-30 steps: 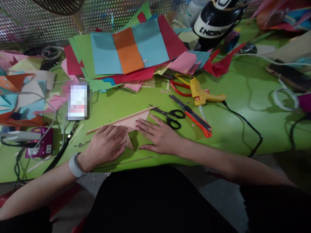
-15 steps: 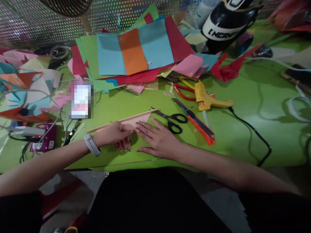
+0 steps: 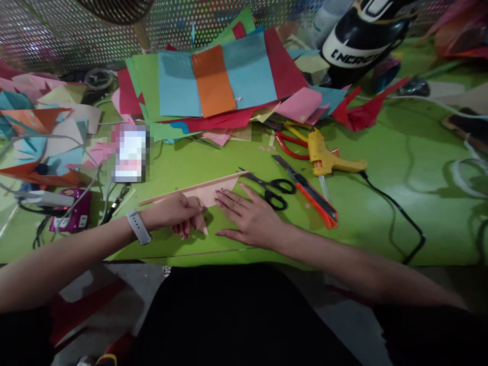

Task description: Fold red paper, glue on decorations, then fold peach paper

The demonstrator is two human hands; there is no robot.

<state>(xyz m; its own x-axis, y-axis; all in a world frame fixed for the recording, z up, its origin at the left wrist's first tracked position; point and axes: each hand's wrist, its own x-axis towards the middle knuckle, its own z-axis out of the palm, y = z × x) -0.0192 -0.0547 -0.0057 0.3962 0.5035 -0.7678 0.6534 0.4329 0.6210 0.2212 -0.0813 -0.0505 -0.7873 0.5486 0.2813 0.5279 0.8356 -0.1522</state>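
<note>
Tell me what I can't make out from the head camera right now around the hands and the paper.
- Pink paper triangle: its middle and lower tip are mostly covered by the left hand and the right hand.
- Left hand fingertips: curled under, so whether they pinch the paper cannot be told.
- Pixelated rectangle: blurred out, contents unreadable.
- Black helmet: top cut off by the picture's upper edge.
- Black cable of the yellow glue gun: its end drops behind the table edge.

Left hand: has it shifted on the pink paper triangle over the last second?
Yes. The left hand has turned from palm-flat to knuckles-up, curling at the pink paper triangle near its lower tip, while the black scissors mark the fixed spot.
</note>
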